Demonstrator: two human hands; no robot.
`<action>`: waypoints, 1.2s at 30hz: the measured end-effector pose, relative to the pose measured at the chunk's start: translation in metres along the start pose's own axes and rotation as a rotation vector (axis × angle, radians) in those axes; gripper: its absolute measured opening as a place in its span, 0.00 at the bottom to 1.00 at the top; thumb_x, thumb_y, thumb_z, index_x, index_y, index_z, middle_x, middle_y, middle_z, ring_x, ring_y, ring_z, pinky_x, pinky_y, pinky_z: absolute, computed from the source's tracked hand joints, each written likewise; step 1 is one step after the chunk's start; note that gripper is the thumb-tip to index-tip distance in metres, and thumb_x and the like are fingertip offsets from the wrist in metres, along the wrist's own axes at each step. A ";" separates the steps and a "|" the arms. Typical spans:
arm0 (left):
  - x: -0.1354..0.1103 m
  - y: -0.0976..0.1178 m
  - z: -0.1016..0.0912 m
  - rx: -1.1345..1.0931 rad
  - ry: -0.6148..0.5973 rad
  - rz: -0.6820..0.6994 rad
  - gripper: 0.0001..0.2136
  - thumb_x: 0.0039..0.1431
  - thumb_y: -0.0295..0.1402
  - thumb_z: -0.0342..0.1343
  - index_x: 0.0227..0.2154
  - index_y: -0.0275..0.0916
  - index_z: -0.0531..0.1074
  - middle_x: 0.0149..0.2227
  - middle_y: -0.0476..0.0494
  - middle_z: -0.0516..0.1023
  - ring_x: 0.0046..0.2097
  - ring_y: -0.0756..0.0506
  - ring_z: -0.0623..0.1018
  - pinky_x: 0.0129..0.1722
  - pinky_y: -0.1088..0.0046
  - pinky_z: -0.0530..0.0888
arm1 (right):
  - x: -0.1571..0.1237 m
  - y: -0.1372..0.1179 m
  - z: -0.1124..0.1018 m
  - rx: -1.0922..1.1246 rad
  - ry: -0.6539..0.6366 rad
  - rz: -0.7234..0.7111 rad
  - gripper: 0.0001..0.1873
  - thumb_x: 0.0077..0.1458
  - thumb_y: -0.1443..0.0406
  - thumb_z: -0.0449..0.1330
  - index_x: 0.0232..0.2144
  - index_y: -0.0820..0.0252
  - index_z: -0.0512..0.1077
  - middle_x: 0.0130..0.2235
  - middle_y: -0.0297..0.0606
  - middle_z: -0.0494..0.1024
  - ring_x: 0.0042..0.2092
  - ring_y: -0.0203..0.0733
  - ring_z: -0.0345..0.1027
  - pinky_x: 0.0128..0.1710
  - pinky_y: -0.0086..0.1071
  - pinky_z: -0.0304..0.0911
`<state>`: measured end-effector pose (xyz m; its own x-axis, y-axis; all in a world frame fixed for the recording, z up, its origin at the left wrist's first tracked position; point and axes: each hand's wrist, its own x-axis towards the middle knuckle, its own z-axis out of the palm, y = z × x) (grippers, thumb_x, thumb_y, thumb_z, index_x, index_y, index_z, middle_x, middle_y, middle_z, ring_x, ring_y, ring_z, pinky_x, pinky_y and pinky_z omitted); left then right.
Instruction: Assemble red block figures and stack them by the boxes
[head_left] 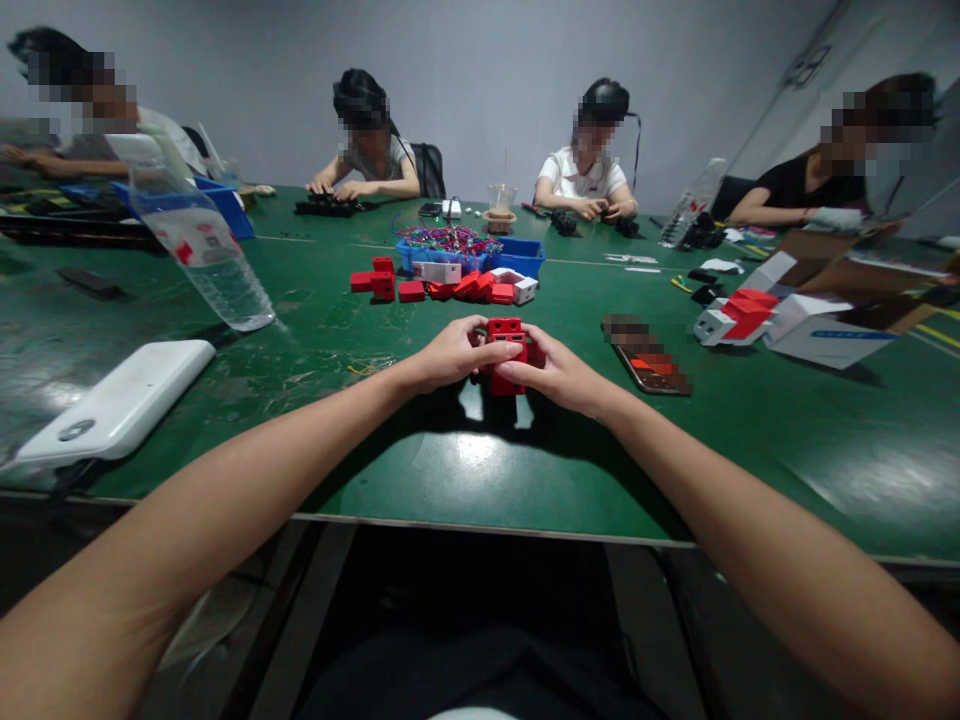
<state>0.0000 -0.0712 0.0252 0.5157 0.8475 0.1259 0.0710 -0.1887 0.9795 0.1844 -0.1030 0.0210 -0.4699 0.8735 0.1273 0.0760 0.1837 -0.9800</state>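
Between both hands stands a small red plastic housing (507, 381) with dark openings near its top. My left hand (454, 352) wraps it from the left, its thumb laid across the front. From the other side my right hand (559, 370) grips it, the thumb lower on the front face. Fingers hide much of the back and sides. Farther up the table lie several similar red housings (373, 281) and a few white ones (437, 272). Right behind these, a blue bin (409, 250) holds a heap of coloured wires (450, 238).
A phone (646, 355) lies right of my hands, near white and red boxes (750, 305) and an open carton (832, 335). On the left are a white power bank (120, 400) and a water bottle (199, 245). Several co-workers sit around the green table (480, 470).
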 end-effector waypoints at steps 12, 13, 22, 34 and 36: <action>0.000 -0.001 0.002 0.046 0.023 -0.021 0.30 0.45 0.52 0.64 0.42 0.31 0.70 0.31 0.46 0.73 0.28 0.52 0.70 0.25 0.77 0.65 | 0.000 -0.002 0.002 -0.035 0.056 0.013 0.28 0.49 0.56 0.68 0.49 0.58 0.64 0.44 0.39 0.78 0.46 0.45 0.73 0.48 0.41 0.71; 0.000 -0.001 0.002 0.050 0.024 -0.025 0.30 0.45 0.52 0.64 0.42 0.31 0.70 0.30 0.47 0.73 0.28 0.52 0.70 0.24 0.77 0.65 | 0.000 -0.002 0.002 -0.052 0.074 0.017 0.28 0.49 0.55 0.68 0.49 0.58 0.65 0.44 0.39 0.78 0.46 0.45 0.73 0.48 0.41 0.71; 0.000 -0.001 0.004 0.027 0.037 -0.006 0.30 0.43 0.51 0.66 0.41 0.31 0.70 0.30 0.47 0.73 0.28 0.52 0.70 0.25 0.77 0.65 | 0.000 -0.001 0.001 -0.037 0.065 0.050 0.32 0.48 0.55 0.68 0.51 0.58 0.63 0.47 0.40 0.76 0.47 0.44 0.72 0.50 0.41 0.69; 0.007 -0.020 -0.002 0.190 0.150 0.151 0.26 0.50 0.54 0.61 0.41 0.35 0.68 0.32 0.48 0.73 0.29 0.51 0.72 0.29 0.74 0.70 | 0.001 -0.001 -0.002 -0.015 0.230 0.010 0.31 0.50 0.49 0.64 0.51 0.57 0.65 0.48 0.41 0.76 0.46 0.43 0.72 0.47 0.38 0.69; 0.006 -0.020 0.000 0.243 0.179 0.173 0.24 0.54 0.53 0.58 0.40 0.36 0.68 0.34 0.47 0.73 0.31 0.51 0.72 0.31 0.75 0.70 | 0.001 -0.001 -0.002 -0.049 0.258 -0.010 0.31 0.48 0.52 0.66 0.51 0.58 0.65 0.47 0.42 0.76 0.45 0.43 0.72 0.47 0.39 0.68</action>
<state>0.0017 -0.0626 0.0062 0.3819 0.8619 0.3335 0.2074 -0.4316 0.8779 0.1855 -0.1015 0.0228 -0.2313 0.9565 0.1779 0.1175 0.2090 -0.9708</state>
